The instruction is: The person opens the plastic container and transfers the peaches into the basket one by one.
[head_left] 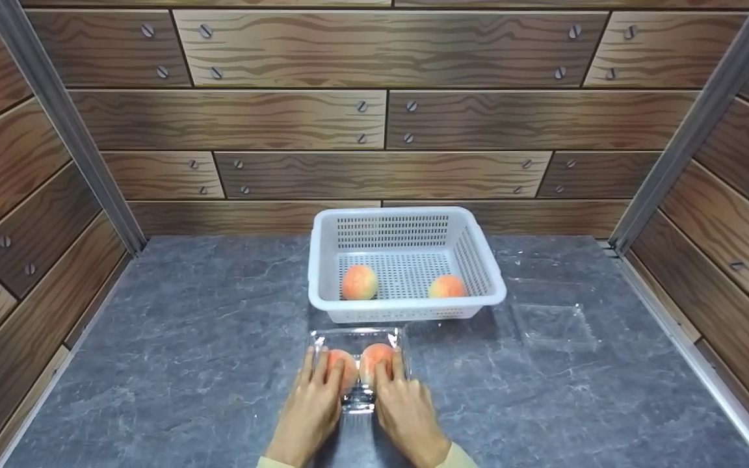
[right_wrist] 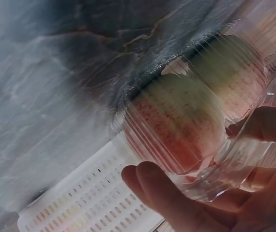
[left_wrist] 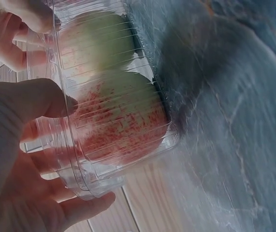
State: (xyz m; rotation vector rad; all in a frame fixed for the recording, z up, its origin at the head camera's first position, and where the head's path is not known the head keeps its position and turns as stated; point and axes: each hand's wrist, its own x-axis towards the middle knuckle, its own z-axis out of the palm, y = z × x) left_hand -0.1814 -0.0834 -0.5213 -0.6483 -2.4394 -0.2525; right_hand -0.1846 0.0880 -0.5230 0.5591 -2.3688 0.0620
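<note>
A clear plastic fruit box (head_left: 358,406) sits on the table close in front of me, with two red-and-yellow peaches (head_left: 376,361) side by side inside. My left hand (head_left: 309,406) holds its left side, fingers reaching over the top. In the left wrist view the left thumb (left_wrist: 46,99) touches the box's near rim. On the other side, my right hand (head_left: 408,411) grips the box in much the same way. The right wrist view shows the right thumb (right_wrist: 261,125) at the rim and fingers (right_wrist: 162,193) along the right end.
Just beyond the box stands a white perforated basket (head_left: 407,312) with two peaches, one at its left (head_left: 359,283) and one at its right (head_left: 446,286). Clear plastic packaging (head_left: 556,325) lies on the grey marbled table to the right. Wood-patterned walls (head_left: 381,117) enclose the back and sides.
</note>
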